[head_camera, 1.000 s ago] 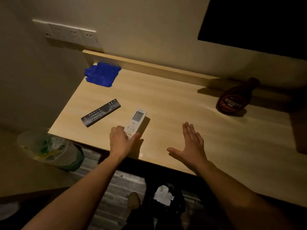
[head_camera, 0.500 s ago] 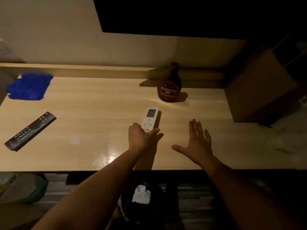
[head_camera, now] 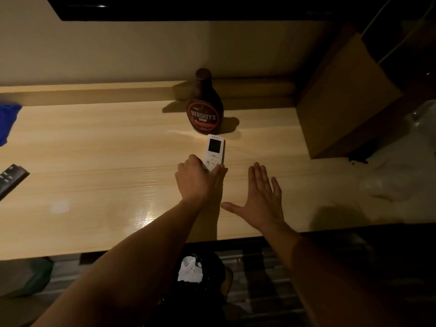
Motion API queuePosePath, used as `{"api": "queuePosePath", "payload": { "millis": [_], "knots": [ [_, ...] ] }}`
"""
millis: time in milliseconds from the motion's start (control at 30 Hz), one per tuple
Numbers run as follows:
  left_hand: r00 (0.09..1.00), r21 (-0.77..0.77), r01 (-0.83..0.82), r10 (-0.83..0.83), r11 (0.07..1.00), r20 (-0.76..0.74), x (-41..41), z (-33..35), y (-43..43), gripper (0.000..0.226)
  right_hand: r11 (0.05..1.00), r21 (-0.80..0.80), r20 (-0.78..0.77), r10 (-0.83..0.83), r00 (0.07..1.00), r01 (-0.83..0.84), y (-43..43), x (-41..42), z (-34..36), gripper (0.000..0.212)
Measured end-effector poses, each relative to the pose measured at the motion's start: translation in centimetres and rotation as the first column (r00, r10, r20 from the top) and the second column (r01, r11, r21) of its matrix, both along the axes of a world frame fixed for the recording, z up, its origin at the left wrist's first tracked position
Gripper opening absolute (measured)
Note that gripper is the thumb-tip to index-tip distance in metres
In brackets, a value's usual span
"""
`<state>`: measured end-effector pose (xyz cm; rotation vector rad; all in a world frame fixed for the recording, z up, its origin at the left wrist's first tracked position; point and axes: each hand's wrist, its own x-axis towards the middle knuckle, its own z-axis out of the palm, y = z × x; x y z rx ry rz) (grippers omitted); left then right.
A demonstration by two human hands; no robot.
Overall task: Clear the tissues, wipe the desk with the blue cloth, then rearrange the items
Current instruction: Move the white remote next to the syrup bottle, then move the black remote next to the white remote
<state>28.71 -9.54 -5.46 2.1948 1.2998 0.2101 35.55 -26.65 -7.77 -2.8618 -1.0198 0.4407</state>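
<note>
My left hand (head_camera: 195, 179) grips the lower end of a white remote (head_camera: 214, 149) that lies on the wooden desk (head_camera: 94, 161), its top close in front of a brown syrup bottle (head_camera: 204, 107). My right hand (head_camera: 262, 199) hovers flat over the desk to the right, fingers spread, holding nothing. The blue cloth (head_camera: 7, 121) lies at the far left edge, partly cut off. A black remote (head_camera: 10, 179) shows at the left edge. White tissue (head_camera: 190, 271) sits in a dark bin under the desk.
A wooden side panel (head_camera: 342, 102) closes the desk on the right. A low ledge (head_camera: 82, 93) runs along the back wall. A green-lined bin (head_camera: 28, 277) stands on the floor at lower left. A dark screen (head_camera: 188, 8) hangs above.
My left hand has slid the white remote to the right across the desk, up to the syrup bottle. The view has swung right, so the cloth and black remote sit at the left edge.
</note>
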Motion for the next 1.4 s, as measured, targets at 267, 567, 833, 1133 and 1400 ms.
{"api": "queuePosePath", "payload": {
  "millis": [267,567,833,1133,1400],
  "knots": [
    [0.999,0.022,0.028,-0.027,0.999,-0.037,-0.1,-0.3,0.4,0.063,1.0,-0.013,0.005,0.011,1.0,-0.011,0.1,0.0,0.0,0.136],
    [0.996,-0.031,-0.037,0.04,0.999,0.086,-7.7,1.1,3.7,0.058,0.982,0.102,0.004,0.158,0.987,-0.157,2.5,-3.7,1.9,0.13],
    [0.964,0.029,-0.261,0.26,0.965,0.048,-20.4,2.7,11.8,0.058,0.918,0.152,-0.03,0.374,0.927,-0.365,14.7,-12.4,4.1,0.124],
    [0.909,0.143,-0.393,0.407,0.908,-0.087,-35.7,4.2,23.2,0.057,0.922,0.104,-0.111,0.384,0.917,-0.373,24.4,-19.3,2.5,0.126],
    [0.909,0.131,-0.344,0.365,0.93,-0.202,-42.2,3.1,30.9,0.085,0.929,0.002,-0.029,0.369,0.929,-0.369,26.2,-21.0,0.7,0.131]
  ]
}}
